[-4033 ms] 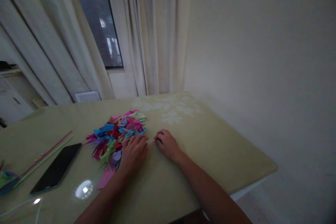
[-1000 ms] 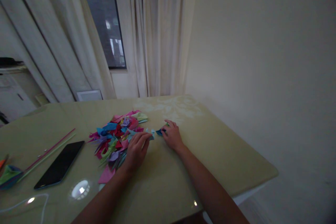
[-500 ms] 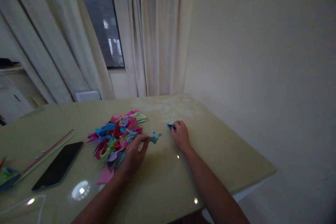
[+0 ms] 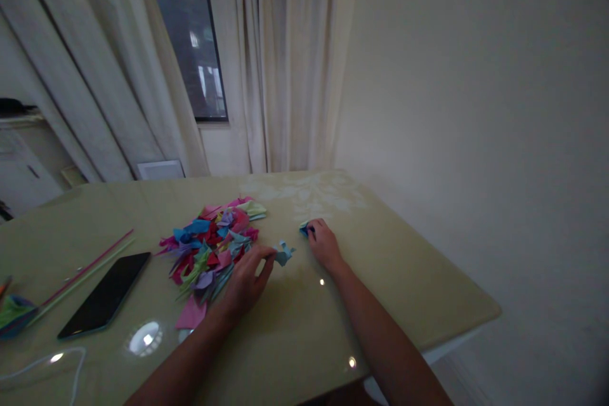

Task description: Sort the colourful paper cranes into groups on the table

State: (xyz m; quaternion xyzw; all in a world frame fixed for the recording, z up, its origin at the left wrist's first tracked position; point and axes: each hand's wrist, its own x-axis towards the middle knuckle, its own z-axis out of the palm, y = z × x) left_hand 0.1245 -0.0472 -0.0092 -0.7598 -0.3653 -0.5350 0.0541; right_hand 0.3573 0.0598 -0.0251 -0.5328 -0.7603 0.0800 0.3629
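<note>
My left hand (image 4: pixel 251 276) pinches a light blue origami crane (image 4: pixel 285 254) by one end, just above the table. To its right, my right hand (image 4: pixel 324 245) is closed on a small folded paper piece (image 4: pixel 304 228), dark blue with some light green, at the tabletop. My fingers hide part of that piece, so its exact shape cannot be made out. Beside my left hand lies a pile of folded papers (image 4: pixel 209 244) in pink, red, blue, purple and green, several of them crane-like. A pink paper (image 4: pixel 191 314) lies at the pile's near edge.
Left of the pile lies a black phone (image 4: pixel 105 295), with a long pink stick (image 4: pixel 90 266) and a green one beside it. A white cable (image 4: pixel 42 365) curls at the near left. The glossy table (image 4: pixel 404 273) meets the wall at right.
My left hand has shifted slightly right with the crane. The dark blue piece in my right hand has turned and moved slightly left, showing more of its light green part.
</note>
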